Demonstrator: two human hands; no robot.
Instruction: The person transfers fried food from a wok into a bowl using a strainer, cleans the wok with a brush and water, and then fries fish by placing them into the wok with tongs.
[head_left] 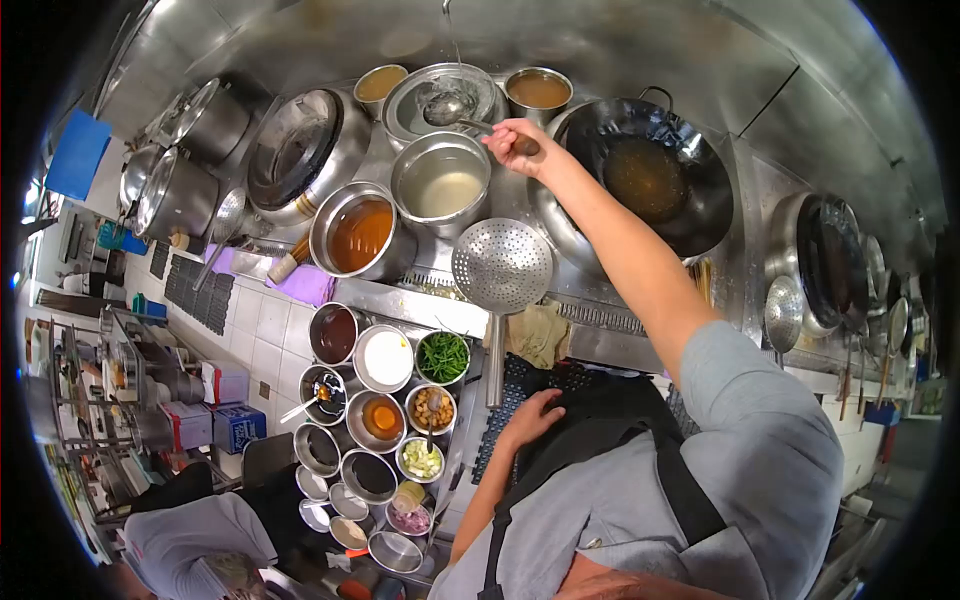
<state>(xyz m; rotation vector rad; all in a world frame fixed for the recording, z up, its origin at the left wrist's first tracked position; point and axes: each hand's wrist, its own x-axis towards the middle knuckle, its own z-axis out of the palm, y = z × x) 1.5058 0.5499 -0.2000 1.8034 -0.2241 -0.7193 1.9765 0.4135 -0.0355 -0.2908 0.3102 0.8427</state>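
Your right hand has its fingers closed around the handle of one ladle, whose bowl is over a wide metal basin at the back of the cooktop, where a thin stream of water runs down. Your left hand grips nothing you can see; its fingers are loosely spread and slightly bent at the edge of your black apron, near the handle end of one perforated strainer. Two small pots of brownish liquid stand at the back, one to the left of the basin and one to its right. Nearer you are two larger pots, one with pale liquid and one with orange-brown liquid. One dark wok with some brown liquid sits to the right, beyond your forearm. One folded cloth lies just beside the strainer. To the left of your left hand, more than ten metal containers stand grouped; one holds chopped greens, one an egg yolk and one a white substance. One other person is at lower left.
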